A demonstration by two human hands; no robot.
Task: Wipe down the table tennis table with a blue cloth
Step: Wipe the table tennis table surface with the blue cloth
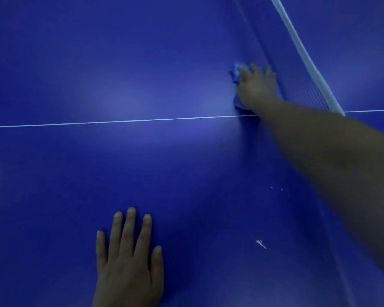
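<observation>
Head view: you are pressing the blue cloth (236,73) onto the table tennis table (142,63) beside the net (306,60), upper right of frame, right hand (256,85) spread over it, apparently mid-wipe. Left hand (129,260) is lying flat, lower centre. Next, probably sweep toward the white specks (261,244).

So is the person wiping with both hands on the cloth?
No, only the right hand presses the blue cloth near the net; the left hand rests flat on the bare table.

No readable text, labels, brands or numbers anywhere in view.
</observation>
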